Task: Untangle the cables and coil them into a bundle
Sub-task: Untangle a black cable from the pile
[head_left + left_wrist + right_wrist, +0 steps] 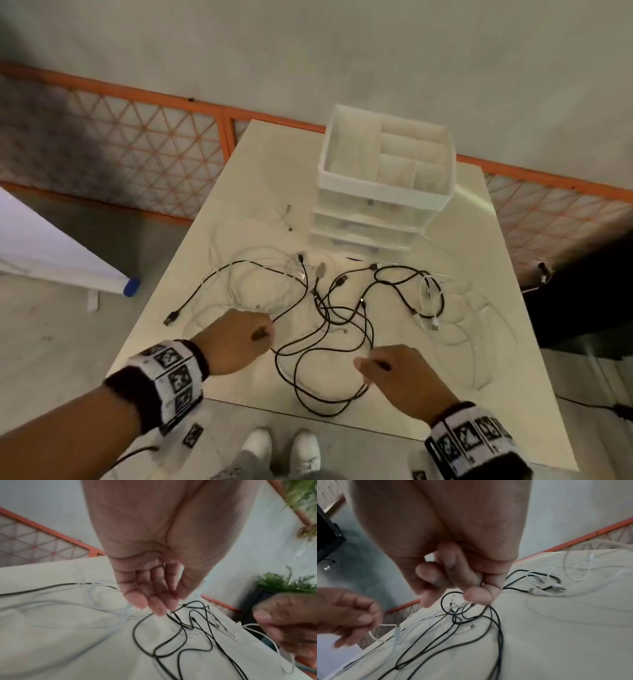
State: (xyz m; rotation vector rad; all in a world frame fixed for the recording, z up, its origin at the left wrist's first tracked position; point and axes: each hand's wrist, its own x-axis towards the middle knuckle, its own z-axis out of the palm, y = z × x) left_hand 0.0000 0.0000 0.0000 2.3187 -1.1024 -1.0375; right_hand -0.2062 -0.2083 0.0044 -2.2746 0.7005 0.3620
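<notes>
— Two hands hover low over the near part of the white table point(267, 164), each wrist in a band of black-and-white markers point(171, 380). What is the left hand point(233, 342) doing?

— Its fingers point down and bunch against the thumb. From the right wrist view they pinch a white cable point(388, 625), and a short loop of it hangs under the fingertips. From its own wrist view the grip is blurred, so the pinch is only plain from the other side.

— And the right hand point(400, 373)?

— Fingers curled in toward the palm. The left wrist view shows a thin white cable point(267, 635) running out of its fingers and drooping in a long loop past the table edge. I cannot tell whether that is the same cable the left hand has.

— Where is the rest of the mess?

— Between and beyond the two hands. The black cables point(325, 308) lie knotted in the middle of the table, crossing one another in several loops, one loop reaching almost to the near edge. One black lead runs off to the left and ends in a plug point(170, 318) near the table's left edge. Pale white cables point(239, 274) spread flat around them, to both sides, hard to trace against the tabletop.

— Anything else there?

— One clear plastic drawer organiser point(383, 192) stands at the far side, just behind the cables. An orange lattice fence point(154, 144) runs behind the table, and white shoes point(260, 442) show below the near edge.
</notes>
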